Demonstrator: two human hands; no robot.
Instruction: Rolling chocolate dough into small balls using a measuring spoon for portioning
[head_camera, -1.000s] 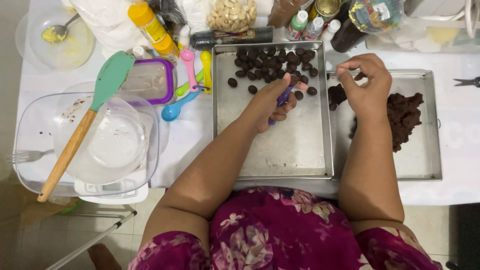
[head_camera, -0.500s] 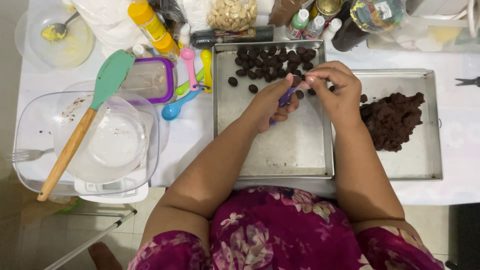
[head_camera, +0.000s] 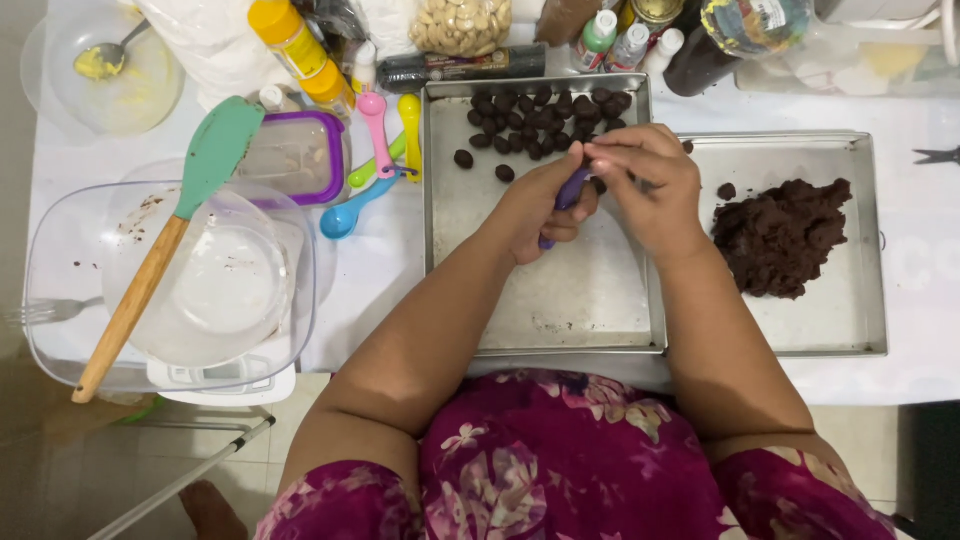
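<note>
From my remote feed, the white worktop (head_camera: 400, 270) fills the view. At 9 o'clock sits a clear square container (head_camera: 60, 340) with a glass bowl (head_camera: 215, 290) inside, and a green spatula with a wooden handle (head_camera: 160, 260) laid across both. At 3 o'clock is the right metal tray (head_camera: 850, 320), carrying a mound of dark brown dough (head_camera: 785, 235). At centre lies the left metal tray (head_camera: 560, 310); its lower two thirds are bare, its 12 o'clock end crowded with small dark dough balls (head_camera: 545, 120).

Left hand (head_camera: 540, 205): grip clenched around a purple scoop (head_camera: 568, 195), fingers wrapped on the handle. Right hand (head_camera: 650, 185): fingertips pinched together at the scoop's head, just at the edge of the ball cluster. Whether a piece of dough sits between them I cannot tell; the fingers hide it.

Smaller items: a purple-rimmed tub (head_camera: 295, 155) and coloured measuring spoons (head_camera: 380, 150) at 10 to 11 o'clock, an orange-capped yellow bottle (head_camera: 295, 50), a bag of nuts (head_camera: 460, 25), and a fork (head_camera: 45, 312) at the far 9 o'clock edge.

Progress, my judgement: a few dozen balls are formed, but most of the mound remains unportioned. Early to middle stage.
</note>
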